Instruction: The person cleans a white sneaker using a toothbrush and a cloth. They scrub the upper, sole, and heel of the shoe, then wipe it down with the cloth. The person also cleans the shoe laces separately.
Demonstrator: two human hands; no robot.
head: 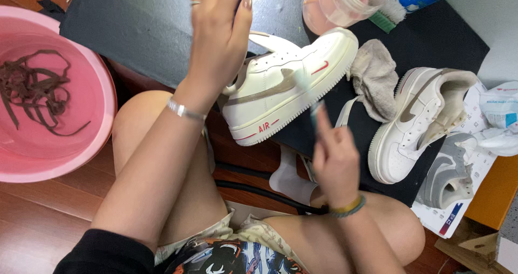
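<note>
Sneaker (286, 85), cream leather with tan swoosh (red accents), lies unlaced, tilted.

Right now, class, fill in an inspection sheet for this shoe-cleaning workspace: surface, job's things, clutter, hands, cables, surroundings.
Surface: dark mat on a reddish wooden floor.
Job's things: cream leather sneaker with tan swoosh tilted on the mat edge; matching second sneaker to its side, laces out.
Clutter: beige rag; clear plastic cup of pinkish liquid; green-handled brush; grey sneaker on printed paper.
Hands: left hand raised over the cream sneaker, held item hidden; right hand grips a blurred thin tool.
Cables: nothing seen.
Surroundings: pink plastic basin holding brown laces; cardboard box.
</note>
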